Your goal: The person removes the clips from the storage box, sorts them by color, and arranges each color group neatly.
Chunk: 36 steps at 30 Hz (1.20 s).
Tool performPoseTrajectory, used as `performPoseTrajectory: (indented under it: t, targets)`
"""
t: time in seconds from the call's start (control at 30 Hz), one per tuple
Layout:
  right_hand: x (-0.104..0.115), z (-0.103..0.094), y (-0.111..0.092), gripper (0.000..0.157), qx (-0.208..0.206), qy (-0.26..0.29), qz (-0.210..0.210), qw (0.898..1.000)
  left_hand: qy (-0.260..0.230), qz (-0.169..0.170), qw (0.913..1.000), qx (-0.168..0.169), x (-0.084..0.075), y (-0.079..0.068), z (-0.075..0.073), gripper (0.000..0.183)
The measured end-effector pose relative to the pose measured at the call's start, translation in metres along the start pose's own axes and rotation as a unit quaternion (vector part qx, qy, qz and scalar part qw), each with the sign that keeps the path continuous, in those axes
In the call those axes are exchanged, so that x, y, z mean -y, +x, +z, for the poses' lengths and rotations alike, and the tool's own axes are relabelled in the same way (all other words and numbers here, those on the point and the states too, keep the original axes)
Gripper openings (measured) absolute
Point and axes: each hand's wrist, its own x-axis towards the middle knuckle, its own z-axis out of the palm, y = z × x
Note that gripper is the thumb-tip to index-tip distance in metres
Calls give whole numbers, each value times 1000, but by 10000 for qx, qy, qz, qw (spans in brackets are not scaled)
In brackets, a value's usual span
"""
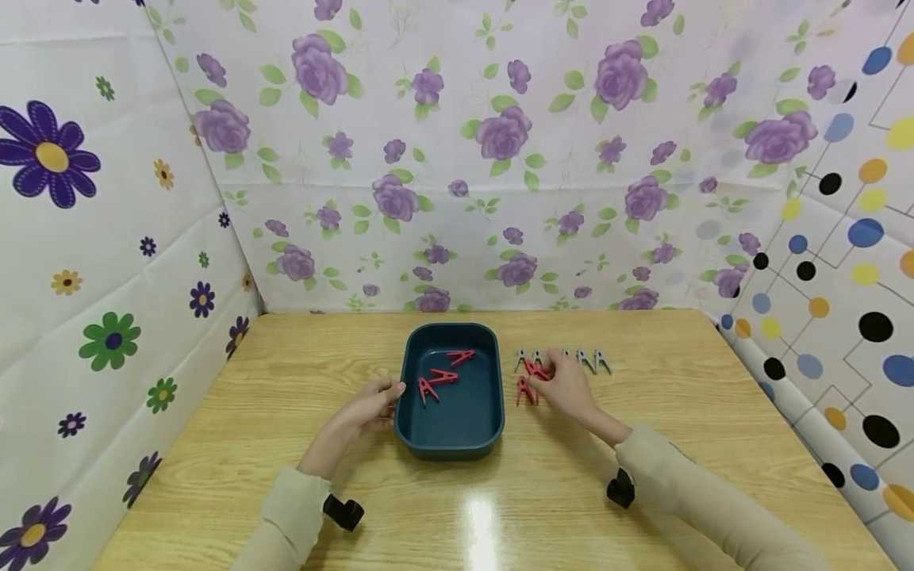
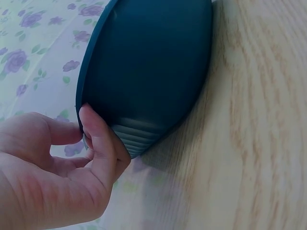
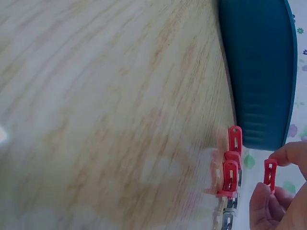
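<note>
My left hand [image 1: 371, 406] grips the rim of a dark teal plastic bin [image 1: 460, 428] at its left side, thumb on top and fingers curled under the edge. Inside the bin lie 3 red clothespins [image 1: 444, 377]. To the right of the bin, my right hand [image 1: 569, 388] pinches another red clothespin [image 3: 270, 176] between thumb and fingers. In the right wrist view that clothespin is held up off the table. Other red clothespins [image 1: 525, 390] rest on the tabletop just below it, partly hidden by the hand in the head view.
Behind the right hand stands a row of several grey-blue clothespins [image 1: 602, 361], some covered by the fingers. The wooden table [image 1: 286, 357] meets a flower-print cloth [image 1: 500, 198] at the back, with patterned cloths on both sides.
</note>
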Motion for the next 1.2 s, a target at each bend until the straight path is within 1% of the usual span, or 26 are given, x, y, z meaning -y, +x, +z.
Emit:
performPoseTrajectory:
  t: [0.13, 0.23, 0.37, 0.43, 0.63, 0.77, 0.97, 1.07, 1.2]
  targets:
    - [-2, -3, -2, 28, 178, -177, 275, 9993, -45, -20, 10000, -45, 1, 1, 0, 37]
    - [-4, -5, -2, 23, 206, -232, 410, 9987, -17, 52, 10000, -49, 1, 1, -1, 37]
    - [-7, -8, -3, 23, 195, -360, 568, 9975, -2, 85, 9999, -87, 0, 1, -1, 37]
    - [-9, -9, -3, 27, 221, -404, 664, 9967, -15, 57, 9999, -112, 0, 1, -1, 38]
    - [-18, -11, -3, 54, 534, -430, 875, 9938, -48, 76, 9999, -63, 0, 2, -2, 39]
    - [-24, -12, -2, 56, 664, -508, 1035, 9911, -90, 86, 9999, 1, 1, 2, -3, 40]
    - [-26, -14, -3, 54, 831, -923, 1372, 9827, -160, 116, 9998, 91, 3, 3, -2, 40]
    - [-27, -15, -4, 55, 898, -1031, 1393, 9808, -176, 109, 9997, 117, 4, 2, -2, 40]
    - [-29, -14, -3, 57, 912, -1038, 1274, 9822, -182, 114, 9997, 138, 4, 1, -2, 41]
